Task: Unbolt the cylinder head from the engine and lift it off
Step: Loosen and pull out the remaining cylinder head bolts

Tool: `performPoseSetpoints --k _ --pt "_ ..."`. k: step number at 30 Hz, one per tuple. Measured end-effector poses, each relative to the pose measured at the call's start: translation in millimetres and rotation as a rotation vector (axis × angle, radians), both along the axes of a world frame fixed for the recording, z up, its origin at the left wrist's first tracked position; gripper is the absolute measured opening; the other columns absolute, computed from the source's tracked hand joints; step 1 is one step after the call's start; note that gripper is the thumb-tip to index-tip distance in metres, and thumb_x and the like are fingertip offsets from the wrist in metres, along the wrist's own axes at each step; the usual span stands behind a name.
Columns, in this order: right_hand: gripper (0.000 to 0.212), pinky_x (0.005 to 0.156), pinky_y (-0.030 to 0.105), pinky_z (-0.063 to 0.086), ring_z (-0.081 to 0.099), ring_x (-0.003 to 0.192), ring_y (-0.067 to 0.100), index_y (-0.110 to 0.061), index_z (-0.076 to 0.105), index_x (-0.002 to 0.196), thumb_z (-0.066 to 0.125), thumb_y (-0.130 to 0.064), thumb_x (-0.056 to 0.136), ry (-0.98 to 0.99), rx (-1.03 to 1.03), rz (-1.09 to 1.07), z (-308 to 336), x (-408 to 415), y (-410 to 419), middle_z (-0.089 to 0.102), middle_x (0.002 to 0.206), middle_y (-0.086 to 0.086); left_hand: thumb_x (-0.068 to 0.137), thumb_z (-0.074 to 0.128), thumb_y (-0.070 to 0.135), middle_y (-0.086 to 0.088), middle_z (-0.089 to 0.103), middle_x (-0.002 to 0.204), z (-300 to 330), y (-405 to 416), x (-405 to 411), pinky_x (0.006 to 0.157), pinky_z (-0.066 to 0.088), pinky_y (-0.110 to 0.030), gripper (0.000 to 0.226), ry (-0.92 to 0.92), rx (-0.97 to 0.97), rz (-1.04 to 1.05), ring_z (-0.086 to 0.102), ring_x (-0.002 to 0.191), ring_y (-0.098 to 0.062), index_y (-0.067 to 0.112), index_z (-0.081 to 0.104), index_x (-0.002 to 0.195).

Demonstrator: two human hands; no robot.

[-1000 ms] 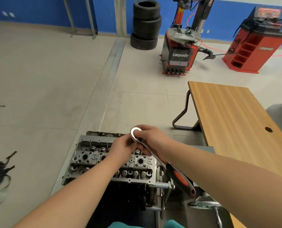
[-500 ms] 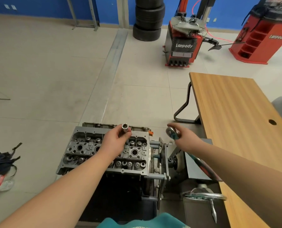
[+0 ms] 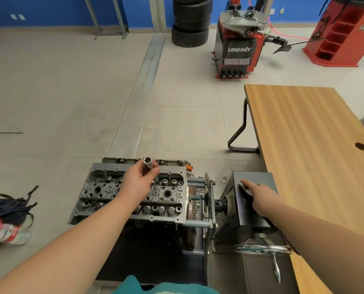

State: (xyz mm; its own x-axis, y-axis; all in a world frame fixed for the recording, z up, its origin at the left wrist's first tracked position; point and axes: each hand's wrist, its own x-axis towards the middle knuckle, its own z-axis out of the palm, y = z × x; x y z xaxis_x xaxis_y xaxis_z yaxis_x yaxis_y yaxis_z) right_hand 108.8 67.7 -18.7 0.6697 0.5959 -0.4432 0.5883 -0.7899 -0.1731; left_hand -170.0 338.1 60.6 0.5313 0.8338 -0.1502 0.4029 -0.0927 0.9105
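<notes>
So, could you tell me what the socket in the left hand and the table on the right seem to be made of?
The socket looks like polished, chromed steel: bright silver with sharp glints. The table top appears to be wood or wood-look laminate, going by its orange-brown streaked grain and matte sheen; its bent leg looks like dark painted metal.

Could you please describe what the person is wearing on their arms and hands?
Nothing shows on either: the left hand and right hand are gloveless, both forearms bare with no sleeves, watch or rings in view. Teal clothing shows at the bottom edge.
</notes>
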Motion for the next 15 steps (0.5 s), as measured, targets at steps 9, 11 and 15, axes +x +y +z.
performPoseSetpoints --k 9,11,15 --pt "0.096 0.07 0.036 0.057 0.063 0.092 0.026 -0.037 0.011 0.166 0.051 0.009 0.092 -0.066 0.014 -0.018 -3.7 6.8 16.5 0.055 0.138 0.011 0.099 0.072 0.018 0.007 0.077 0.096 4.1 -2.5 1.7 0.078 0.045 -0.019 0.008 0.033 0.028 0.001 0.067 0.091 0.002 0.026 0.072 0.096" --pt "0.093 0.07 0.037 0.056 0.062 0.095 0.027 -0.035 0.011 0.166 0.055 0.003 0.094 -0.056 0.028 -0.045 -6.7 6.7 15.2 0.056 0.138 0.01 0.099 0.073 0.019 0.009 0.077 0.095 3.4 -1.4 1.6 0.079 0.045 -0.019 0.011 0.051 0.05 -0.005 0.067 0.088 0.007 0.028 0.072 0.095" --pt "0.091 0.084 0.042 0.058 0.064 0.112 0.031 -0.031 0.01 0.166 0.067 -0.017 0.096 -0.021 0.063 -0.113 -11.5 7.4 10.9 0.057 0.14 0.01 0.099 0.073 0.021 0.012 0.076 0.097 1.9 3.0 -0.1 0.082 0.045 -0.018 0.01 0.065 0.047 -0.02 0.066 0.095 0.004 0.03 0.072 0.095"
